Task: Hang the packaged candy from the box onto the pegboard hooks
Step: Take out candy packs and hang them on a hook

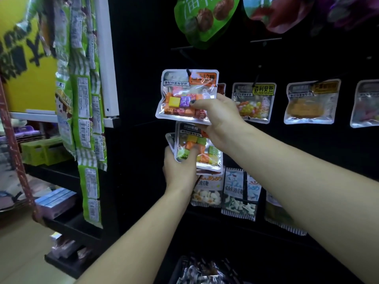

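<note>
A clear packet of coloured square candies hangs by its top hole on a black peg of the dark pegboard. My right hand pinches that packet at its right edge, thumb on the front. Below it, my left hand grips a small stack of like candy packets upright against the board. At the bottom edge, a dark box holds several more packets.
More candy packets hang on pegs to the right, gummy bags in the row below, large snack bags above. Green strip packs dangle at left beside a white frame and side shelves.
</note>
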{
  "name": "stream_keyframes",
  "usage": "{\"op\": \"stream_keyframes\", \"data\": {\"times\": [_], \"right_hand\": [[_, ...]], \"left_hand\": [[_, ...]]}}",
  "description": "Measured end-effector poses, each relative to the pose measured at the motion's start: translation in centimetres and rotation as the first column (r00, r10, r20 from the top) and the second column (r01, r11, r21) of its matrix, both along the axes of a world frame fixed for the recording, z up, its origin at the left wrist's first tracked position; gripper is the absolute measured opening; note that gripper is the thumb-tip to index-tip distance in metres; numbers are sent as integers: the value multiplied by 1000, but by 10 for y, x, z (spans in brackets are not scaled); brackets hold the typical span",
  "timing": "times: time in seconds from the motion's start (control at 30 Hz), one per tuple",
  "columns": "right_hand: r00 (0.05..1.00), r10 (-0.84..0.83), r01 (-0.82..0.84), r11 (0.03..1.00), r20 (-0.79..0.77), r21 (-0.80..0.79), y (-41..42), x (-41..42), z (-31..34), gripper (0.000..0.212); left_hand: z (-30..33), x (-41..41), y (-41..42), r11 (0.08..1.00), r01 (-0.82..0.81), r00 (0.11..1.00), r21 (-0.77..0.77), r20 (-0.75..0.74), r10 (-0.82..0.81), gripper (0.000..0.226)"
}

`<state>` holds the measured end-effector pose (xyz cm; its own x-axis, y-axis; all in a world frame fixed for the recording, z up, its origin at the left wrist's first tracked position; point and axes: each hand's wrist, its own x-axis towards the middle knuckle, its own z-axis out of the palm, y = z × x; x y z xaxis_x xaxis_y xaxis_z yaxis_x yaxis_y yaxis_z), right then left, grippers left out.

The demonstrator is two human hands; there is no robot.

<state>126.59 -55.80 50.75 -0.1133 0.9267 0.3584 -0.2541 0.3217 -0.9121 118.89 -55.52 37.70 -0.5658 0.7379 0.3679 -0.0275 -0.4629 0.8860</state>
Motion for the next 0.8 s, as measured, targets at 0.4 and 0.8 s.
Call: {"op": "stream_keyframes", "data": {"times": [0.4, 0.8], "right_hand": [[988, -133, 136, 990, 81, -35, 52, 3, -3, 16], [968, -224, 232, 971, 115, -63, 126, 6, -4, 14]], "left_hand": [[-5, 7, -4, 997, -68, 993, -36, -99, 64, 44], [-9, 9, -3, 997, -77, 997, 11, -30, 77, 22]]}}
